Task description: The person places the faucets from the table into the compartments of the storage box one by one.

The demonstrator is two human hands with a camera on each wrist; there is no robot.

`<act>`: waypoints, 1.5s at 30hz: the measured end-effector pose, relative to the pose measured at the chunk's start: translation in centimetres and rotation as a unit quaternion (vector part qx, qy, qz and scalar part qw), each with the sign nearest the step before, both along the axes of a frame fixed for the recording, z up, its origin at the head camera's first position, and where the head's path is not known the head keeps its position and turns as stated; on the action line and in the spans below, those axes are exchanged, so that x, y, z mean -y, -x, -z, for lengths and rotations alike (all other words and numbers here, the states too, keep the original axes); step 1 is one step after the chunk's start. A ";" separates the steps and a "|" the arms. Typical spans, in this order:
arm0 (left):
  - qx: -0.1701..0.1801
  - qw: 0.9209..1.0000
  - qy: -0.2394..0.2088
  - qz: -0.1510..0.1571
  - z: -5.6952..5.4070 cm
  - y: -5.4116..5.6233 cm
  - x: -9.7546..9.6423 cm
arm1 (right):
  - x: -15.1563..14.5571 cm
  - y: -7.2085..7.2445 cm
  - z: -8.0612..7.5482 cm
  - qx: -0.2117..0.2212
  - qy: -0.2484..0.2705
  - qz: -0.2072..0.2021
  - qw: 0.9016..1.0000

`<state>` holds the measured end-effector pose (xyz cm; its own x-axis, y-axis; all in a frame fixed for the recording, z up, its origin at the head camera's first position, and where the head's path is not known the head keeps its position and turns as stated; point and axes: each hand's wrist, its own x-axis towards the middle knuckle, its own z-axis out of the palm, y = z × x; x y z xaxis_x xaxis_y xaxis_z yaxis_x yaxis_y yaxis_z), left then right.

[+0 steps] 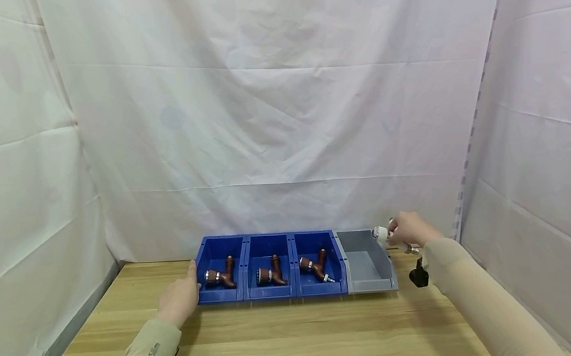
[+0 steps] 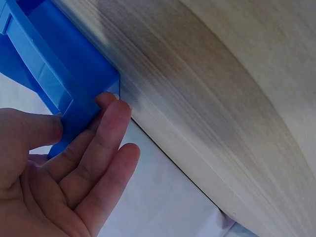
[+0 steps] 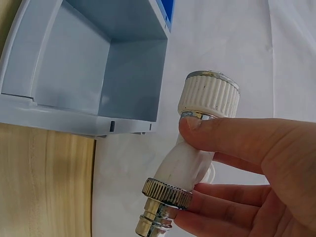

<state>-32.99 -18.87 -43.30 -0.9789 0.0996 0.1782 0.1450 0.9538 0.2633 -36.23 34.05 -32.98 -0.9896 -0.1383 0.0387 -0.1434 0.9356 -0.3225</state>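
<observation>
My right hand (image 1: 410, 229) grips a white tap (image 3: 209, 96) with a ribbed knob and a metal hose nozzle, held above the right side of a grey bin (image 1: 367, 260). The thumb lies just below the knob. At the left end of the row, my left hand (image 1: 179, 297) holds the outer side of a blue bin (image 2: 81, 54) between thumb and fingers. Brown taps lie one to a bin: one in the left blue bin (image 1: 230, 295), one in the middle blue bin (image 1: 270, 291), and one with a metal nozzle in the right blue bin (image 1: 321, 287).
The bins stand side by side on a wooden table (image 1: 286, 346), close to its back edge. White cloth (image 1: 266, 114) hangs behind and at both sides. A small black piece (image 1: 419, 273) shows beside the right sleeve.
</observation>
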 end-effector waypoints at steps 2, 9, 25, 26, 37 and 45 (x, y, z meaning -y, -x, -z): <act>-0.004 1.000 0.000 0.002 0.0 0.0 0.0 | 0.0 0.1 0.0 -0.002 -0.001 -0.002 1.000; -0.007 1.000 -0.003 0.002 0.2 0.0 0.1 | 0.2 0.4 -0.2 -0.005 -0.005 -0.012 1.000; -0.003 1.000 -0.003 0.002 -0.1 -0.1 0.0 | 1.0 0.6 -0.5 0.001 -0.003 -0.016 1.000; -0.001 1.000 -0.003 0.001 -0.1 -0.1 0.0 | 1.1 0.7 -0.5 0.001 -0.002 -0.016 1.000; 0.005 1.000 -0.007 0.001 -0.2 0.0 0.0 | 1.6 1.0 -0.7 0.001 -0.005 -0.014 1.000; 0.002 1.000 -0.001 0.002 -0.1 0.2 0.0 | 1.9 1.3 -0.7 -0.001 -0.006 -0.019 1.000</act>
<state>-33.23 -18.89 -43.18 -0.9793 0.1036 0.1741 0.1481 0.9525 0.2661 -37.55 32.18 -32.29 -0.9837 -0.1756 0.0394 -0.1791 0.9336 -0.3103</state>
